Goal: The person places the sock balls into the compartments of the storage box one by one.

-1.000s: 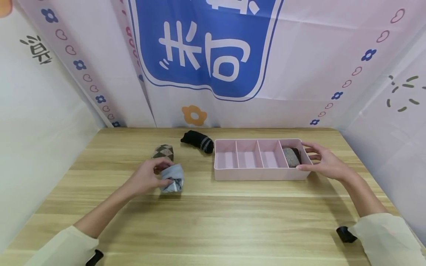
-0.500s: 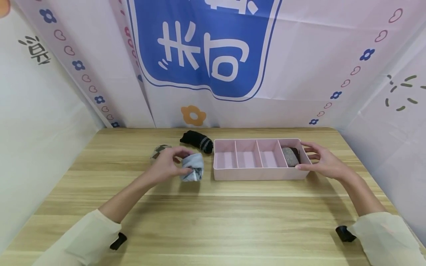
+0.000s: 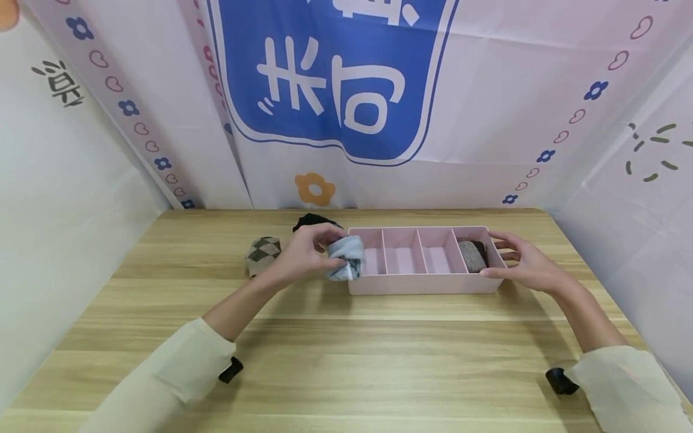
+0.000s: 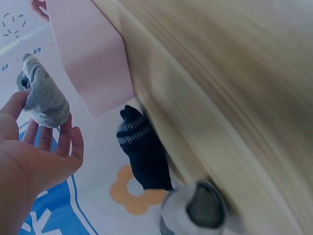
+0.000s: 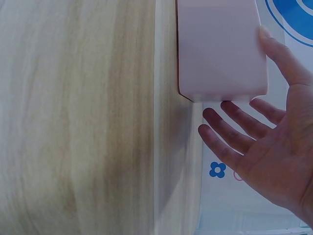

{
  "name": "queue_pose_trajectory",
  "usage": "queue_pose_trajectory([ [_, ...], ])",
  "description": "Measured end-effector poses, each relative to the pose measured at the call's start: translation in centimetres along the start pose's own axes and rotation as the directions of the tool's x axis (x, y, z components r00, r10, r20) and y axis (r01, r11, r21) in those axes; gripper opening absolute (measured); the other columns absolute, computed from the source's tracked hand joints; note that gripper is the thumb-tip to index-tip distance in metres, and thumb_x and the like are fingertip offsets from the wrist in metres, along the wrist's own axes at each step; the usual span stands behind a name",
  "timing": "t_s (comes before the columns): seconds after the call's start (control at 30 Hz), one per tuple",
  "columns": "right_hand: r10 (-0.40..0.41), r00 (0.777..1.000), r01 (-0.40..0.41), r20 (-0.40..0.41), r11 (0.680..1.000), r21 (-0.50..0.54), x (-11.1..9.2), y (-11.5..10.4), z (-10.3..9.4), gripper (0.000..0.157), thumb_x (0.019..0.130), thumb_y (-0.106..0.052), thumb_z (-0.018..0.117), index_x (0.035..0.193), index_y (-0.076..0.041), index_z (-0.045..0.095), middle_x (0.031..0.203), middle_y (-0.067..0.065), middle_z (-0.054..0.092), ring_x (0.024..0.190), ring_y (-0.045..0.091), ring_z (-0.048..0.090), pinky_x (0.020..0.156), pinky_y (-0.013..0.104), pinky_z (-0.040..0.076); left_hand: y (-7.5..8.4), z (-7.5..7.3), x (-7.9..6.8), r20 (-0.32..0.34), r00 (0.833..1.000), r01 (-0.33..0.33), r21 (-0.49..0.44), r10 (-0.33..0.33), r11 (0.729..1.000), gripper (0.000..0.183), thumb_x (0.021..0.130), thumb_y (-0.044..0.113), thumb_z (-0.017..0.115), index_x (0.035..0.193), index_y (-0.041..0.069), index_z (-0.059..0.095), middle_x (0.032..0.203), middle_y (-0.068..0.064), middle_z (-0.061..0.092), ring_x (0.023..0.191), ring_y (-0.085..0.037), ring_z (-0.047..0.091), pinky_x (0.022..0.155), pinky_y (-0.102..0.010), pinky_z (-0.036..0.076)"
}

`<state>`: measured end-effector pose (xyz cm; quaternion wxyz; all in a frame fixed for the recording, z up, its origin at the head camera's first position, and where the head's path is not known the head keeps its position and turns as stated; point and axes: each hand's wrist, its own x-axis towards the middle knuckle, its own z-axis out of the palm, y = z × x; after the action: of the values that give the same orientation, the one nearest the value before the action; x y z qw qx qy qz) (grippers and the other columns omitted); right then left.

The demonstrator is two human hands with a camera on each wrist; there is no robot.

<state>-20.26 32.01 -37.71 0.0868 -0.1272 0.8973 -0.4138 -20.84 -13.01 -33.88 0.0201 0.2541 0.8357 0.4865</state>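
One pale rolled sock (image 3: 346, 258), pinched in left hand (image 3: 303, 255) by pink box's (image 3: 428, 284) left end; right hand (image 3: 527, 264), fingers spread, touches box's right end. Looks like loading; next likely calls for lowering sock into leftmost slot (image 3: 373, 262).

There are two hands (image 3: 305, 252) (image 3: 527, 263), one box (image 3: 422, 284), four compartments (image 3: 402, 260) and at least four sock rolls (image 3: 346, 254) (image 3: 263, 254) (image 3: 311, 221) (image 3: 472, 257).

Rolled sock (image 3: 346, 258) coloured pale blue-grey. Divided box (image 3: 422, 284) tinted plain pink; bundle (image 3: 473, 257) inside shaded grey and dark brown. Another sock (image 3: 263, 255) chequered in beige and dark brown. Black sock (image 4: 146, 156) banded with pale stripes. Tabletop (image 3: 379, 361) grained in light tan. White backdrop (image 3: 498, 90) printed with blue panel (image 3: 314, 123), orange flower (image 3: 300, 183). Sleeves (image 3: 184, 361) toned cream.
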Motion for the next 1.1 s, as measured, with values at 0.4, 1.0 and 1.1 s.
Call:
queue_pose_trajectory([
  [0.4, 0.013, 1.000, -0.013, 0.002, 1.000, 0.014, 0.1, 0.0, 0.0, 0.094, 0.091, -0.018, 0.080, 0.161, 0.006, 0.021, 0.150, 0.037, 0.039, 0.133, 0.057, 0.046, 0.108, 0.065, 0.042, 1.2, 3.4, 4.0, 0.027, 0.999, 0.034, -0.069, -0.032, 0.997, 0.040, 0.081, -0.004, 0.084, 0.119, -0.001, 0.071, 0.104, -0.013, 0.074, 0.089, -0.021, 0.065, 0.074, -0.025, 0.053],
  [1.0, 0.003, 1.000, -0.002, -0.003, 1.000, 0.015, 0.0, 0.3, -0.1, 0.092, 0.091, -0.017, 0.079, 0.160, 0.006, 0.023, 0.149, 0.036, 0.040, 0.132, 0.056, 0.048, 0.108, 0.065, 0.042, 3.2, 8.3, 9.1, 0.071, 0.995, 0.071, -0.095, -0.065, 0.993, 0.040, 0.083, -0.006, 0.081, 0.121, -0.001, 0.071, 0.110, -0.014, 0.072, 0.096, -0.022, 0.064, 0.080, -0.024, 0.053],
  [1.1, -0.002, 1.000, 0.002, 0.000, 1.000, 0.024, 0.0, 0.3, -0.1, 0.092, 0.092, -0.017, 0.079, 0.160, 0.006, 0.023, 0.150, 0.036, 0.040, 0.132, 0.056, 0.047, 0.108, 0.064, 0.042, 3.5, 9.0, 9.9, 0.073, 0.995, 0.078, -0.082, -0.072, 0.994, 0.040, 0.082, -0.006, 0.082, 0.121, -0.001, 0.071, 0.110, -0.014, 0.073, 0.095, -0.022, 0.064, 0.079, -0.023, 0.052],
])
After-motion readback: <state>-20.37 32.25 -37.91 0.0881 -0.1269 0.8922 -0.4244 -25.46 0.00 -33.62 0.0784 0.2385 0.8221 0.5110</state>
